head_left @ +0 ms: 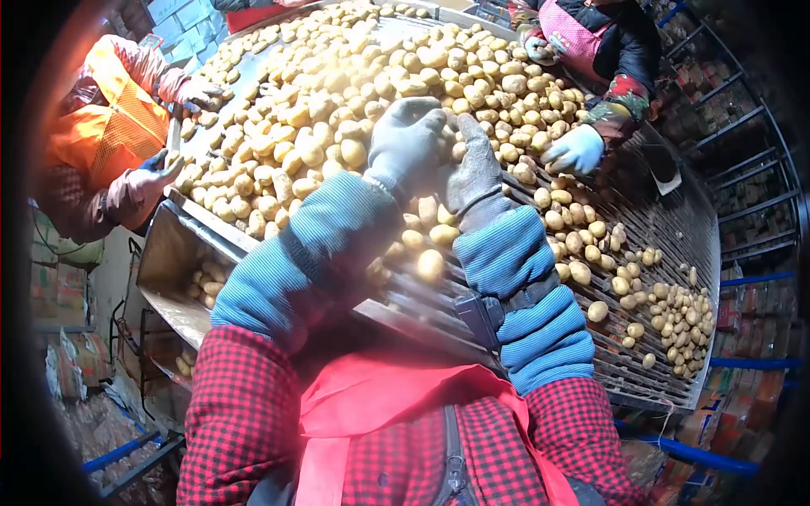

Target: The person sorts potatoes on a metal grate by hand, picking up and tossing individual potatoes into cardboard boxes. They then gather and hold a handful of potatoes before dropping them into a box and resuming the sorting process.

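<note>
Both my hands wear grey gloves and meet above a large heap of potatoes (312, 143). My left hand (409, 143) has its fingers curled inward, close to my right hand. My right hand (475, 173) is also curled, its fingertips by the left ones. A potato partly shows between them; which hand grips it cannot be made out. Below my hands, a loose potato (430, 266) lies over the slatted rack (439, 316), with others around it.
At the left stands a person in an orange vest (126, 118), hands at the table edge. Another person's gloved hand (575, 150) touches potatoes at the right. A metal bin (173, 261) sits lower left. Potatoes lie on the bars (650, 219) at the right, near blue metal rails (700, 455).
</note>
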Demonstrator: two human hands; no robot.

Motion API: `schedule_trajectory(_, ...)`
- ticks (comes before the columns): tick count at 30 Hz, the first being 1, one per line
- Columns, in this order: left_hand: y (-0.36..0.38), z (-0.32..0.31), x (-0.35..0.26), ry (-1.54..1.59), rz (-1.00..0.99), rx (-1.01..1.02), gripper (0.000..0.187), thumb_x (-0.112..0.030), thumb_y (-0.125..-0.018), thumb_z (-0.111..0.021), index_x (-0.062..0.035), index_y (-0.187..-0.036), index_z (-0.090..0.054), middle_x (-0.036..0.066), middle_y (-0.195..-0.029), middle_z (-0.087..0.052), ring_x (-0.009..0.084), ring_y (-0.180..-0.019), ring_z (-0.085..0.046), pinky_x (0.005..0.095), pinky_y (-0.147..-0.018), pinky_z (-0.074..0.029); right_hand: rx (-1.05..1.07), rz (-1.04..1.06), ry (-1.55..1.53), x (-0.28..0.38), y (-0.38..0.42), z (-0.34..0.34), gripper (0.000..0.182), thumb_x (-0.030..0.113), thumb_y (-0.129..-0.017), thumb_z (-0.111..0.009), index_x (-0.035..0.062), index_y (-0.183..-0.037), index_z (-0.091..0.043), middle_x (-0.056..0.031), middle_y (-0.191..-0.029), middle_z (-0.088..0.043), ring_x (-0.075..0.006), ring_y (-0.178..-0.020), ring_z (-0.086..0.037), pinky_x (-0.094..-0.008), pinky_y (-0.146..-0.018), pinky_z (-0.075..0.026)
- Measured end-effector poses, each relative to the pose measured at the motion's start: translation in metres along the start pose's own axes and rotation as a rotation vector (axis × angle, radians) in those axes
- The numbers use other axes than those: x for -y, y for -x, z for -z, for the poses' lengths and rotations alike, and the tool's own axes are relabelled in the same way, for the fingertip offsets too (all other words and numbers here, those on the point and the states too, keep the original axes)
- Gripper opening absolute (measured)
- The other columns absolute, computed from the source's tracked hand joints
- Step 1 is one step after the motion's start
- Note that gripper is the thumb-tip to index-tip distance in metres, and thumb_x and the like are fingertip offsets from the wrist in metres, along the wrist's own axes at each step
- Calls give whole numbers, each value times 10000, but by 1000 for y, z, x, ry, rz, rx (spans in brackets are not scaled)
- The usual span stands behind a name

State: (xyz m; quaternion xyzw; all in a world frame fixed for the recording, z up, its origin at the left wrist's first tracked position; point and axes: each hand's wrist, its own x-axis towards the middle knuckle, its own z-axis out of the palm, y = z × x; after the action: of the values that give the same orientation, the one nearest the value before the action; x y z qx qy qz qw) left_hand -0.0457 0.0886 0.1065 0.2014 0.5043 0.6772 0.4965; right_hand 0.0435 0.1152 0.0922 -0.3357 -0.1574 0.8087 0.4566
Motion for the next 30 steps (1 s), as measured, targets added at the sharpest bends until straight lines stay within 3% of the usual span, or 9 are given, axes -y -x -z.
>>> schedule_trajectory(5,-1,-7,-17,-223,-35,66,209,-58,-962,-662,-57,-1172,-655,94,-927,-692,163,-698,-647,303,-597,-546,-23,98,116,11,13,-12,278,385,-941,-650,141,-1074,-643,-66,-842,-694,-205,-640,-634,-338,-571,-541)
schedule_trajectory(7,4,-5,-26,-362,-24,107,218,-66,-962,-663,-47,-1179,-650,107,-959,-694,182,-733,-674,308,-618,-567,77,127,190,15,9,-7,247,357,-949,-634,132,-1049,-648,-65,-842,-696,-200,-661,-649,-327,-593,-553)
schedule_trajectory(11,-8,-15,-14,45,-81,169,233,-98,-971,-661,-45,-1196,-633,103,-964,-692,199,-756,-690,339,-612,-581,100,39,-63,26,2,-18,236,349,-973,-596,129,-1025,-662,-53,-846,-699,-198,-707,-676,-329,-641,-572)
schedule_trajectory(16,10,-24,7,89,-246,-18,226,-86,-950,-695,-74,-1176,-685,83,-1037,-712,152,-817,-682,299,-700,-577,118,100,-84,15,12,-3,371,401,-987,-587,110,-1217,-580,-63,-1044,-650,-200,-912,-626,-342,-802,-536)
schedule_trajectory(20,20,-2,52,16,-701,-55,196,-14,-936,-684,-55,-1128,-685,52,-1152,-678,134,-972,-658,282,-845,-546,122,268,103,-13,14,18,513,443,-999,-580,95,-1370,-514,-71,-1202,-610,-201,-1076,-585,-352,-931,-506)
schedule_trajectory(21,45,-1,45,204,-433,-37,248,12,-894,-700,-52,-1134,-695,65,-1176,-663,170,-1070,-633,306,-911,-521,150,258,110,-17,16,24,550,453,-1001,-578,91,-1408,-498,-73,-1241,-601,-201,-1117,-575,-355,-963,-499)
schedule_trajectory(23,41,30,61,-319,-1002,-85,326,8,-826,-735,-64,-1143,-711,88,-1179,-667,235,-1140,-610,353,-963,-505,366,-34,-188,-30,17,32,541,444,-997,-597,83,-1392,-515,-61,-1256,-593,-178,-1142,-567,-331,-969,-498)
schedule_trajectory(25,57,48,74,-441,-1037,-194,386,-38,-767,-774,-79,-1148,-723,122,-1199,-666,306,-1179,-590,413,-1014,-474,497,-416,-456,-48,23,36,491,423,-992,-615,78,-1335,-550,-47,-1230,-596,-154,-1124,-569,-303,-942,-504)
schedule_trajectory(30,98,97,45,-586,-1191,-351,329,-79,-766,-782,-100,-1089,-722,101,-1140,-703,334,-1141,-623,464,-1031,-445,542,-697,-363,-108,43,18,470,412,-1000,-602,76,-1325,-555,-47,-1217,-598,-153,-1116,-571,-299,-941,-500)
